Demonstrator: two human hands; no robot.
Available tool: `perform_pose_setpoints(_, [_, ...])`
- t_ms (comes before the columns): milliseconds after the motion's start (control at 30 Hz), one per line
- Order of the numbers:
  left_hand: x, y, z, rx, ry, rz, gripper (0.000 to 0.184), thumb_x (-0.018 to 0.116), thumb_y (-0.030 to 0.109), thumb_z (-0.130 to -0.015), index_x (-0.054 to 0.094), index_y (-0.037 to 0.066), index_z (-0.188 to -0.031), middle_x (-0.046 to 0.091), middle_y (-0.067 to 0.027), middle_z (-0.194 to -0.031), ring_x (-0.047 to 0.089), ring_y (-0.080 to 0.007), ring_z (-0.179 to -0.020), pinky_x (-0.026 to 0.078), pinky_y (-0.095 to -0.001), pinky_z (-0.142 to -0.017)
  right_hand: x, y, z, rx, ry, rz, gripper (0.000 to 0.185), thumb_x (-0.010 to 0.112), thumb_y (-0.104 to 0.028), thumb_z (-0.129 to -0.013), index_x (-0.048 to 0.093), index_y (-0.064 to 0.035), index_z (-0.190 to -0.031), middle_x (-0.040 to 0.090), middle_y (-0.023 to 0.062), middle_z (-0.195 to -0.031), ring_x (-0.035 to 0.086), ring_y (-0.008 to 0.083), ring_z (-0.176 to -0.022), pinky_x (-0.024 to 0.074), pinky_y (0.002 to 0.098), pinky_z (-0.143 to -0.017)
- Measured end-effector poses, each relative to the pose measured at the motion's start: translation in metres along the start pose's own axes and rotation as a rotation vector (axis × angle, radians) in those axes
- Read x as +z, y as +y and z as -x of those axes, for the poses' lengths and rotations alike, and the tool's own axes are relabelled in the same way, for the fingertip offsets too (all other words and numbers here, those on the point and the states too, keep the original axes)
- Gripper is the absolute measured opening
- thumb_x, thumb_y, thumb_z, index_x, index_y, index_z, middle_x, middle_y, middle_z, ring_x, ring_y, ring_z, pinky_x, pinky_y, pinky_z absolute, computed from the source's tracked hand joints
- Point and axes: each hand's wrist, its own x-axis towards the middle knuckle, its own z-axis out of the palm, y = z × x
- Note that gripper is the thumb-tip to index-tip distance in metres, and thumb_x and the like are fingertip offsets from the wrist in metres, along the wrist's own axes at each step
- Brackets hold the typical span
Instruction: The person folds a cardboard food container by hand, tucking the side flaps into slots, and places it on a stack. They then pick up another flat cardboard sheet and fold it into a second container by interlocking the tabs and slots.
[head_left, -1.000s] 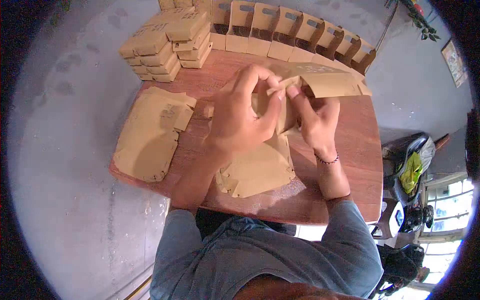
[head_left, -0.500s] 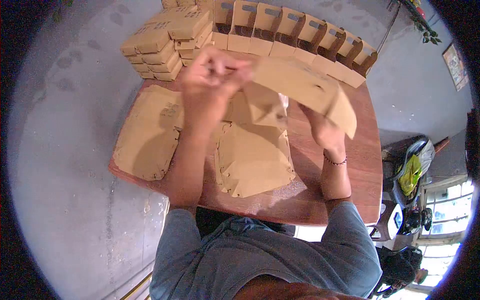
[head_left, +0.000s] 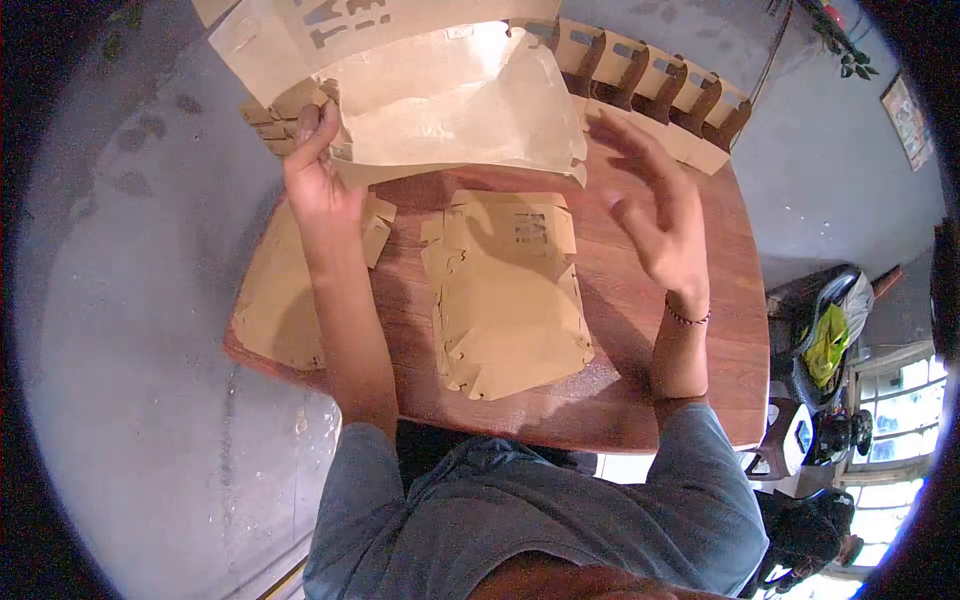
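A brown cardboard box (head_left: 450, 100) is held up over the far part of the table, its pale inside facing me and its lid with cut-out letters leaning up at the top left. My left hand (head_left: 325, 170) grips the box's left corner between thumb and fingers. To the right of the box, my right hand (head_left: 662, 215) is open, fingers spread and nothing in it. Below the box lies a stack of flat cardboard blanks (head_left: 512, 310) with notched edges. Another pile of blanks (head_left: 280, 290) lies at the table's left, partly behind my left forearm.
A row of upright cardboard carriers (head_left: 665, 90) stands along the table's back right edge. The wooden table (head_left: 690, 350) ends near my body. At the right, beyond the table, there is a chair with a yellow bag (head_left: 825, 345) and a person (head_left: 810, 530) in dark clothes.
The box has turned from its side so that its inside faces me, and its lid has swung up. My left hand moved left to its corner; my right hand came off it and opened.
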Motion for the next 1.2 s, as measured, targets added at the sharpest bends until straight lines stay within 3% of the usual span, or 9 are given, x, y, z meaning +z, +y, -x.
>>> perform_pose_setpoints(100, [-0.007, -0.002, 0.007, -0.042, -0.303, 0.026, 0.017, 0.056, -0.005, -0.092, 0.049, 0.008, -0.083, 0.062, -0.0077, -0.097, 0.063, -0.0206, -0.1, 0.053, -0.034, -0.089, 0.02, -0.008, 0.002, 0.15, 0.019, -0.202, 0.059, 0.073, -0.007, -0.085, 0.05, 0.0026, -0.138, 0.058, 0.0191, -0.135, 0.055, 0.027, -0.127, 0.0439, 0.0386, -0.106])
perform_pose_setpoints(200, [0.0, -0.011, 0.01, -0.066, -0.194, -0.097, 0.018, 0.057, -0.004, -0.092, 0.049, 0.009, -0.082, 0.062, -0.0063, -0.098, 0.062, -0.0186, -0.1, 0.052, -0.034, -0.09, 0.03, -0.01, 0.002, 0.2, 0.023, -0.524, 0.066, 0.074, -0.005, -0.084, 0.045, 0.0039, -0.142, 0.054, 0.0192, -0.139, 0.052, 0.0231, -0.129, 0.0417, 0.0367, -0.108])
perform_pose_setpoints(533, [0.002, -0.02, 0.019, -0.184, -0.134, -0.021, 0.016, 0.054, -0.001, -0.094, 0.046, 0.012, -0.087, 0.064, -0.0051, -0.105, 0.064, -0.0159, -0.103, 0.055, -0.0328, -0.089, 0.037, -0.011, 0.009, 0.006, 0.214, -0.086, 0.034, 0.079, -0.004, -0.08, 0.071, 0.0015, -0.112, 0.072, 0.0154, -0.111, 0.07, 0.0176, -0.101, 0.0551, 0.0293, -0.086])
perform_pose_setpoints(633, [-0.016, -0.027, 0.001, -0.291, -0.439, 0.038, 0.016, 0.052, 0.0, -0.095, 0.046, 0.012, -0.088, 0.065, -0.0042, -0.107, 0.065, -0.0158, -0.097, 0.058, -0.0314, -0.082, 0.037, -0.009, 0.011, 0.011, 0.292, -0.025, 0.025, 0.079, -0.004, -0.079, 0.074, 0.0017, -0.103, 0.074, 0.0142, -0.105, 0.072, 0.0166, -0.094, 0.056, 0.0274, -0.08])
perform_pose_setpoints(800, [0.009, -0.031, 0.012, -0.153, -0.144, -0.511, 0.02, 0.055, -0.002, -0.092, 0.048, 0.01, -0.106, 0.064, -0.0061, -0.106, 0.065, -0.0172, -0.094, 0.058, -0.0352, -0.084, 0.03, 0.004, 0.008, -0.017, 0.437, 0.027, 0.016, 0.076, 0.003, -0.082, 0.075, 0.0038, -0.098, 0.075, 0.0058, -0.087, 0.062, 0.0046, -0.076, 0.048, 0.0184, -0.066])
perform_pose_setpoints(933, [-0.001, -0.019, 0.002, -0.084, -0.165, -0.624, 0.043, 0.06, -0.003, -0.088, 0.041, 0.005, -0.125, 0.058, -0.012, -0.117, 0.063, -0.0219, -0.101, 0.055, -0.0405, -0.091, 0.011, 0.021, 0.001, -0.076, 0.508, 0.17, 0.014, 0.076, 0.002, -0.081, 0.074, 0.0032, -0.095, 0.075, 0.0089, -0.088, 0.068, 0.0111, -0.08, 0.0522, 0.023, -0.072])
perform_pose_setpoints(1033, [-0.006, -0.004, -0.004, 0.336, 0.052, -0.779, 0.066, 0.065, -0.002, -0.084, 0.03, 0.003, -0.14, 0.05, -0.0154, -0.13, 0.057, -0.025, -0.112, 0.053, -0.0395, -0.089, 0.003, 0.024, 0.001, -0.115, 0.513, 0.268, 0.014, 0.077, 0.001, -0.077, 0.072, 0.0013, -0.091, 0.074, 0.0118, -0.086, 0.072, 0.0196, -0.079, 0.0545, 0.0276, -0.071])
perform_pose_setpoints(1133, [0.005, 0.014, 0.023, 0.652, -0.027, -0.733, 0.055, 0.067, 0.001, -0.085, 0.041, 0.002, -0.135, 0.058, -0.0136, -0.121, 0.06, -0.0238, -0.106, 0.051, -0.0373, -0.091, 0.001, 0.021, 0.0, -0.217, 0.474, 0.377, 0.017, 0.076, 0.002, -0.075, 0.071, -0.0002, -0.091, 0.073, 0.0111, -0.086, 0.07, 0.023, -0.077, 0.0533, 0.0312, -0.072])
perform_pose_setpoints(1200, [0.018, 0.019, 0.046, 0.516, -0.171, -0.808, 0.044, 0.067, 0.006, -0.087, 0.048, 0.0, -0.127, 0.06, -0.0114, -0.115, 0.061, -0.0202, -0.103, 0.05, -0.0335, -0.089, 0.003, 0.015, -0.003, -0.458, 0.361, 0.476, 0.021, 0.076, 0.001, -0.073, 0.071, -0.0022, -0.093, 0.071, 0.0092, -0.087, 0.066, 0.0241, -0.076, 0.05, 0.0345, -0.072])
